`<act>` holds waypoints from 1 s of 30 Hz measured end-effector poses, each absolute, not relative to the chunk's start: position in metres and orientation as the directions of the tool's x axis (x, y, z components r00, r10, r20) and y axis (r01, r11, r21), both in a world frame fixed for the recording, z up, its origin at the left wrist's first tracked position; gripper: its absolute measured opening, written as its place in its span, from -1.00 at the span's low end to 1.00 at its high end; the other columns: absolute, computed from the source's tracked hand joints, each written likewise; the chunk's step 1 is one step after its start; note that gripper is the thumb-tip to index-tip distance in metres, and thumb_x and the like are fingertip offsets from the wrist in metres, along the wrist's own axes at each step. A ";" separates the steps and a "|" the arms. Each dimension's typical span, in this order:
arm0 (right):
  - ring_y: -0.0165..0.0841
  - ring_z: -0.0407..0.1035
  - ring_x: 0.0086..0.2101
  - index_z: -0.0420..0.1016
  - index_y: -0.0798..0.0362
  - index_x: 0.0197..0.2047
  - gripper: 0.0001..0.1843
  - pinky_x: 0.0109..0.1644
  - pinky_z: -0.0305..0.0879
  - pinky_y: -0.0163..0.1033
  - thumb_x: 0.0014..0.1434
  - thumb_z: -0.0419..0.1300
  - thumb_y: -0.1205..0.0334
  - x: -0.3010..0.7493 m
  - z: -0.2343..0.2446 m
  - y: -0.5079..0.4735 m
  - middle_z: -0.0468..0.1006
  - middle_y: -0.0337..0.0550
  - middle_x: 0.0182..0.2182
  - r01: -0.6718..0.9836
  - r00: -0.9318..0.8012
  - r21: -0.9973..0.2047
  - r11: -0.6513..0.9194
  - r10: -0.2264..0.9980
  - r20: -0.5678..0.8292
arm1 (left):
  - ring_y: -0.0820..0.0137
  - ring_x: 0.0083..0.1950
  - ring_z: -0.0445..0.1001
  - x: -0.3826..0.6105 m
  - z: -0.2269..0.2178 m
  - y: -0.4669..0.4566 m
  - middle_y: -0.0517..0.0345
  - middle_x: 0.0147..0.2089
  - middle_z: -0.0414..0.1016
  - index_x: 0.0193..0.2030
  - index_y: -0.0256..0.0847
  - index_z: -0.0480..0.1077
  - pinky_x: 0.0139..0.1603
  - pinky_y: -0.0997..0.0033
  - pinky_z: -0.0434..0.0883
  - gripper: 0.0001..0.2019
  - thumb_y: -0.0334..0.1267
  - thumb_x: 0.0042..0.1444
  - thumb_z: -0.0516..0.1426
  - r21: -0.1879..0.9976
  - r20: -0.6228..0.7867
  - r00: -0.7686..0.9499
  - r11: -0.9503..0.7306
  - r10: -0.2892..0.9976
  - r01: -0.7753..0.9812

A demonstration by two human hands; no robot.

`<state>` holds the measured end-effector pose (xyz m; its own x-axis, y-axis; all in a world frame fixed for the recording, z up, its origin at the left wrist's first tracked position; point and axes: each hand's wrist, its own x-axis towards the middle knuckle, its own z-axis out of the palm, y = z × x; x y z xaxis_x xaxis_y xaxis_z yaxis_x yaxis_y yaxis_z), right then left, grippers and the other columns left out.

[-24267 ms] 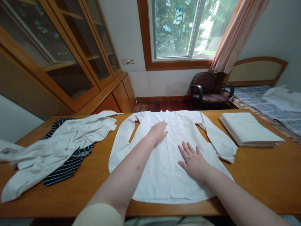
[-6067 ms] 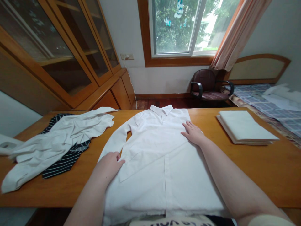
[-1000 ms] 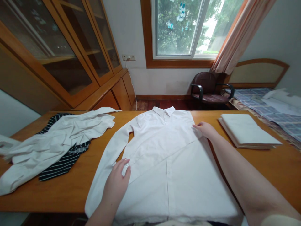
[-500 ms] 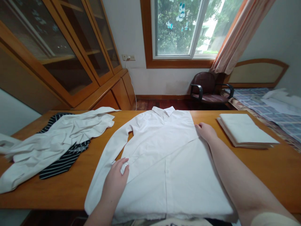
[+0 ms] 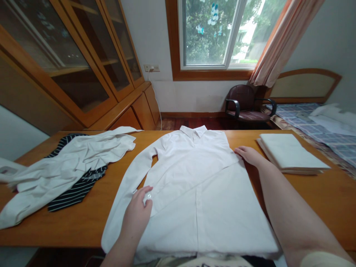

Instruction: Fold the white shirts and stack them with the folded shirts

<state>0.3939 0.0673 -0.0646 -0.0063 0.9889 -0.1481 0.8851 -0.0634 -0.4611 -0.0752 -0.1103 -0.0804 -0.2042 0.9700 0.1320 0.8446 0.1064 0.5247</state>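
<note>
A white shirt [image 5: 194,193] lies flat on the wooden table [image 5: 328,200], collar toward the window, its right sleeve folded across the body. My left hand [image 5: 137,217] rests on the cuff of that folded sleeve near the shirt's left side, fingers curled over the cloth by a small button. Over at the shirt's right edge, about chest height, my right hand [image 5: 249,155] lies with its fingers stretched flat. The left sleeve stretches out along the table on the left.
A heap of white and black-striped clothes [image 5: 66,174] lies on the table's left part. A folded white stack [image 5: 290,152] sits at the right. Beyond the table are a dark armchair [image 5: 246,105], a bed [image 5: 319,122] and glass-door cabinets [image 5: 83,63].
My right hand has slid a little down and outward along the shirt's right edge. My left hand stays on the folded cuff, moved slightly lower.
</note>
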 end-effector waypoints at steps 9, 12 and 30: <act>-0.41 0.21 -0.55 0.35 0.02 -0.53 -0.64 -0.48 0.03 -0.32 -0.06 0.20 -0.12 0.403 -0.066 0.065 0.36 -0.30 -0.61 0.918 -0.064 -0.393 -0.059 0.954 -0.292 | 0.25 0.03 0.42 -0.076 -0.080 -0.111 0.09 0.03 0.44 -0.06 -0.15 0.41 0.09 0.28 0.35 -0.63 -0.34 -0.01 -0.05 0.512 0.098 -0.212 0.133 0.972 0.849; -0.43 0.17 -0.55 0.29 0.02 -0.53 -0.66 -0.49 0.00 -0.33 -0.13 0.25 -0.06 0.403 -0.069 0.066 0.32 -0.35 -0.61 0.917 -0.057 -0.395 -0.053 0.963 -0.262 | 0.24 0.05 0.41 -0.077 -0.080 -0.112 0.09 0.04 0.43 -0.06 -0.16 0.40 0.10 0.27 0.34 -0.62 -0.34 -0.01 -0.05 0.515 0.091 -0.209 0.134 0.974 0.847; -0.37 0.30 -0.49 0.43 0.06 -0.48 -0.66 -0.44 0.07 -0.32 0.11 0.06 0.00 0.383 -0.069 0.067 0.45 -0.21 -0.56 0.918 0.018 -0.390 -0.073 0.990 -0.141 | 0.26 0.10 0.38 -0.077 -0.084 -0.110 0.07 0.04 0.43 -0.06 -0.19 0.40 0.16 0.27 0.31 -0.63 -0.35 0.00 -0.06 0.514 0.134 -0.186 0.092 0.973 0.853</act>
